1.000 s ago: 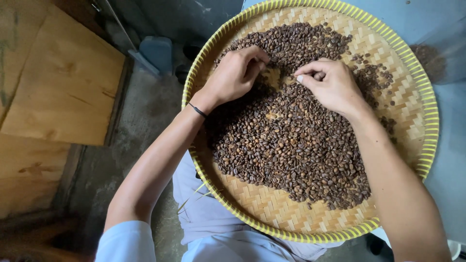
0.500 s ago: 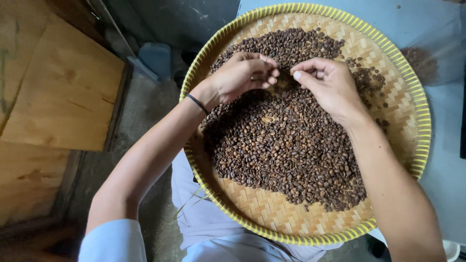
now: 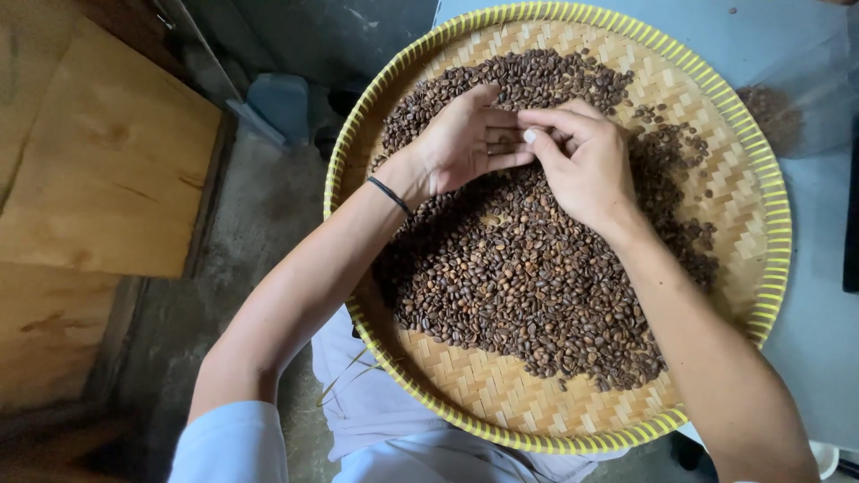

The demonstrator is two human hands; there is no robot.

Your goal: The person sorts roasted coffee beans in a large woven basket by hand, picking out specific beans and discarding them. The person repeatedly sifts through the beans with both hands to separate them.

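Rough concrete floor (image 3: 268,233) and pale wooden boards (image 3: 98,161) lay at nine o'clock of a round woven tray (image 3: 743,179) with a yellow rim, which sat partly over the person's lap and against a grey-blue surface (image 3: 805,54) at three o'clock. Dark roasted coffee beans (image 3: 519,286) covered the tray's middle, thinning toward five o'clock. The left hand (image 3: 461,139) lay palm-up and loosely open over the heap near twelve o'clock, a thin black band (image 3: 389,194) at its wrist. The right hand (image 3: 586,165) met it from two o'clock, forefinger and thumb pinched at the left fingertips; whether a bean sat between them I could not tell. The tray's near edge looked unsupported, so a heavier press of either hand might tip it and send beans onto the floor.
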